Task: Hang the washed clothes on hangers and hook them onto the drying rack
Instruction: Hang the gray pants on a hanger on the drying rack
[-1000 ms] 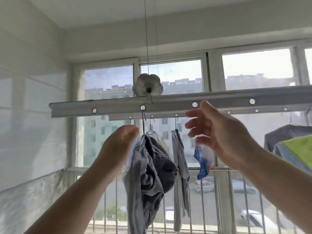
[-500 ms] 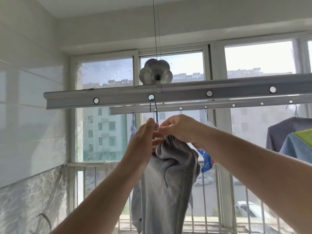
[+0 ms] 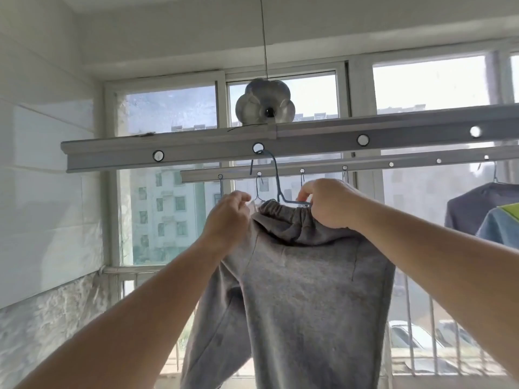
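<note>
Grey sweatpants (image 3: 297,290) hang by their elastic waistband from a blue hanger (image 3: 276,178). The hanger's hook sits in a round hole of the near rail of the drying rack (image 3: 196,153). My left hand (image 3: 229,217) pinches the left end of the waistband. My right hand (image 3: 328,203) grips the right end of the waistband together with the hanger's arm. The two legs of the pants drop straight down below my forearms.
A second rail (image 3: 365,165) behind holds other hangers with clothes mostly hidden by the pants. A dark garment (image 3: 474,203) and a blue and green one (image 3: 500,223) hang at right. Windows, a railing and a tiled wall (image 3: 47,192) enclose the spot.
The pants were bunched on the hanger; both hands took the waistband and pulled it apart, so the pants now hang spread flat. The view came closer to the rack.
</note>
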`<state>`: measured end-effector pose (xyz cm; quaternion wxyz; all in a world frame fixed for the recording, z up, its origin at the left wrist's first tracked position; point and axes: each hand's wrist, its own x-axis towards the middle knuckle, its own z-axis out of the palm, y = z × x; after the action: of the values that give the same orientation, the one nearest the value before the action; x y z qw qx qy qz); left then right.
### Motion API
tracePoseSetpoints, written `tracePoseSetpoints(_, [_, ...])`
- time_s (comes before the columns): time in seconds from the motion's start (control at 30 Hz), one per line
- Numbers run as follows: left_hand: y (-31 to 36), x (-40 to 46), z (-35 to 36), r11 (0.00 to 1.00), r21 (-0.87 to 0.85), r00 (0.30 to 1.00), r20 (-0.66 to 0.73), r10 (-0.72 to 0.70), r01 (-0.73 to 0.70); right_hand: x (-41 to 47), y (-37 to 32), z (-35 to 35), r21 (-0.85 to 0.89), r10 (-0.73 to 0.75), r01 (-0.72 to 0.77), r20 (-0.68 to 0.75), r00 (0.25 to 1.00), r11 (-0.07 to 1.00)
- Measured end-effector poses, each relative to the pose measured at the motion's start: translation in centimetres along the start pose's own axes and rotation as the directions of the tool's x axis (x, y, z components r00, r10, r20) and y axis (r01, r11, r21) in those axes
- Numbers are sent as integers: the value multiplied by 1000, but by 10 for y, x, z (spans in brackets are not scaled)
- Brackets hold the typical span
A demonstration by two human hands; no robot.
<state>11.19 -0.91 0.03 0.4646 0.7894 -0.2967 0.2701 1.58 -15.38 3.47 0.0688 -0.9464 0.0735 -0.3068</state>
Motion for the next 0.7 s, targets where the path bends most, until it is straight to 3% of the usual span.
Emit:
tracePoseSetpoints(0.17, [7, 23, 13, 990, -144, 959, 281, 38, 3, 9, 1, 20, -121, 36, -56, -157, 987, 991])
tracePoseSetpoints(0.27, [12, 33, 28, 997, -75, 942, 335, 9, 17, 16, 1, 29, -192, -60, 15, -231, 971, 981])
tracePoseSetpoints(0.43, [17, 42, 28, 982, -108, 892, 443, -91, 154, 29, 0, 27, -370, -137, 59, -190, 972, 927])
tracePoseSetpoints(0.53, [19, 49, 29, 941, -219, 855, 505, -118, 260, 30, 7, 25, -358, -144, 64, -200, 969, 932])
tracePoseSetpoints(0.7, [23, 60, 42, 837, -424, 855, 510, -96, 347, 27, 25, 30, -255, -207, 145, -238, 949, 956])
